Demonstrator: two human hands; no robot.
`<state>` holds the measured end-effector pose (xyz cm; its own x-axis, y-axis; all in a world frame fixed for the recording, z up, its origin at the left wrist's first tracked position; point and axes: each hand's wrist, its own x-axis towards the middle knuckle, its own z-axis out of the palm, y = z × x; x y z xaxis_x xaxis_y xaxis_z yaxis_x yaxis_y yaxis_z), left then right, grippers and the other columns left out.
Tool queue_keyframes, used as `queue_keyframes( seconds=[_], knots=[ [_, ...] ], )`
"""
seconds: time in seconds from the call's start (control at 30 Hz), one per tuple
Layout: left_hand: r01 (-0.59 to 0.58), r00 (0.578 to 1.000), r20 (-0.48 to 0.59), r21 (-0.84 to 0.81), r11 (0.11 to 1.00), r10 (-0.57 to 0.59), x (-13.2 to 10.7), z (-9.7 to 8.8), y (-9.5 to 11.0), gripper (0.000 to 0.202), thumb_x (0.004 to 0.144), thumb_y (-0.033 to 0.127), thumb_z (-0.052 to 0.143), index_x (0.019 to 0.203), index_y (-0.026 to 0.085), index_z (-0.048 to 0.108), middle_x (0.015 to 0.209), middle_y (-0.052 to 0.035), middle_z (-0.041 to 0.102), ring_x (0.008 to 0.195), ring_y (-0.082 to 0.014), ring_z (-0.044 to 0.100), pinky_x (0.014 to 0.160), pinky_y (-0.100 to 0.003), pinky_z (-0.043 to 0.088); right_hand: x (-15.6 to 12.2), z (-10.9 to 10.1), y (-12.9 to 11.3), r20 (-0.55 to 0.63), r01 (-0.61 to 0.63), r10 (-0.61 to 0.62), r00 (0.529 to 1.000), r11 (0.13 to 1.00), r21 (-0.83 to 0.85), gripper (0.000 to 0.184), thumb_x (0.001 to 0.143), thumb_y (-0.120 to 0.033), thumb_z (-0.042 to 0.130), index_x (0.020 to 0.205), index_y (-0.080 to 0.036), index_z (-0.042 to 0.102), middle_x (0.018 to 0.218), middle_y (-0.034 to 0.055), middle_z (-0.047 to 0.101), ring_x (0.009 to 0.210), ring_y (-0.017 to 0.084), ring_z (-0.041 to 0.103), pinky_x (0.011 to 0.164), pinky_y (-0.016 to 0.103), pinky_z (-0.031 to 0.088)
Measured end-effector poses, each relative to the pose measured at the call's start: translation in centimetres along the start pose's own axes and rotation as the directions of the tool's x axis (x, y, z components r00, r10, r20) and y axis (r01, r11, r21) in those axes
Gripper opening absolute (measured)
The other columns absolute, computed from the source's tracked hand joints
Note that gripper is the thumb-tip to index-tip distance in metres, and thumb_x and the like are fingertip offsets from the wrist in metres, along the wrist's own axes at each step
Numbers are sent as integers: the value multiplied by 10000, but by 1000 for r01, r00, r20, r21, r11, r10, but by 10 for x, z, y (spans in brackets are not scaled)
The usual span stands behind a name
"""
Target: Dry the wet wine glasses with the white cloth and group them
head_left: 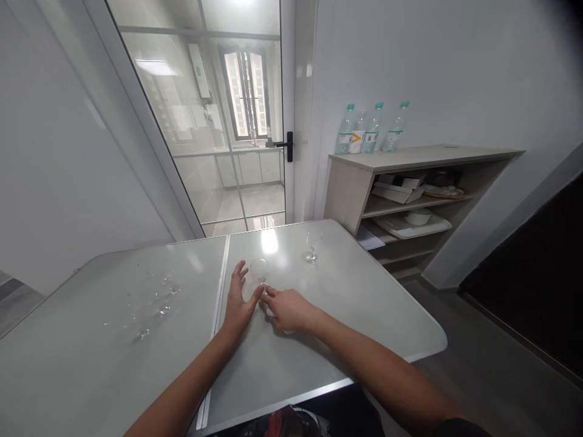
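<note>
A clear stemmed glass (259,272) stands on the white table (346,315), between my two hands. My left hand (240,301) rests flat beside it, fingers stretched out, thumb touching near the glass's foot. My right hand (286,309) is curled, fingertips pinched at the base of the same glass. A second small clear glass (312,247) stands upright farther back and to the right, apart from both hands.
Several clear glasses (155,303) lie or stand in a cluster on the left half of the table. A shelf unit (410,161) with water bottles (371,127) stands behind right. A glass door (218,115) lies ahead. The table's edge is near my body.
</note>
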<state>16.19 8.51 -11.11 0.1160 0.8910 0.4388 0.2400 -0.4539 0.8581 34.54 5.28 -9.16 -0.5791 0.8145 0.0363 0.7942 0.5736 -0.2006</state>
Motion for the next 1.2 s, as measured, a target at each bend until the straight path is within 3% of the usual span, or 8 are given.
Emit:
queue_keyframes(
  seconds=[0.17,0.3,0.4,0.57,0.8,0.97,1.13,1.2],
  knots=[
    [1,1000,12,12,1000,-2,-3,0,7,614,904,402,691,1442,322,405,1532,-113,429,1355,-287,521,1119,-548,440,3,2,10,20,-287,287,958,958,6,722,820,-262,617,1489,-131,380,1576,309,373,1000,347,739,821,420,549],
    [-4,1000,29,21,1000,3,-4,1,8,551,909,401,682,1390,309,429,1484,-109,459,1296,-272,557,1081,-529,472,6,5,19,47,-552,551,833,834,-9,741,837,-222,595,1516,-56,348,1572,404,281,1062,364,727,851,425,541],
    [-5,999,39,32,999,4,-4,3,7,506,914,406,672,1353,293,445,1432,-108,484,1234,-262,587,1042,-512,497,5,5,25,64,-673,673,737,739,-29,766,860,-216,586,1523,49,308,1467,451,407,1250,420,623,869,425,535],
    [-10,998,64,42,999,7,-7,6,6,442,922,414,656,1295,279,461,1381,-107,499,1143,-241,626,981,-471,528,0,1,35,69,-740,741,667,671,-48,752,886,-262,596,1492,105,342,1210,395,646,1460,478,365,900,457,519],
    [0,998,63,53,999,-3,-7,6,4,400,928,425,643,1260,275,478,1345,-98,511,1105,-229,631,942,-437,541,-1,-6,46,56,-784,784,618,620,-39,621,900,-309,584,1405,38,489,1323,415,567,1405,433,475,895,436,519],
    [9,997,71,64,998,-14,-7,7,4,379,937,428,629,1250,275,478,1329,-95,516,1091,-222,631,938,-433,540,-3,-9,47,50,-781,781,622,624,-36,575,891,-301,591,1369,15,532,1258,383,621,1365,407,526,885,412,528],
    [3,997,73,83,997,-9,-7,7,5,366,942,426,623,1241,263,488,1309,-102,543,1081,-227,637,922,-435,545,-5,-11,29,-35,-793,793,609,606,-70,576,898,-227,562,1395,49,470,1355,440,513,1159,400,664,806,397,545],
    [-5,994,110,88,996,-5,-7,7,5,315,950,426,609,1197,246,532,1253,-99,591,1068,-234,646,932,-448,541,-5,-12,16,-105,-759,752,650,650,-45,483,905,-219,549,1339,-11,513,1289,377,573,1006,347,713,782,385,543]
  ],
)
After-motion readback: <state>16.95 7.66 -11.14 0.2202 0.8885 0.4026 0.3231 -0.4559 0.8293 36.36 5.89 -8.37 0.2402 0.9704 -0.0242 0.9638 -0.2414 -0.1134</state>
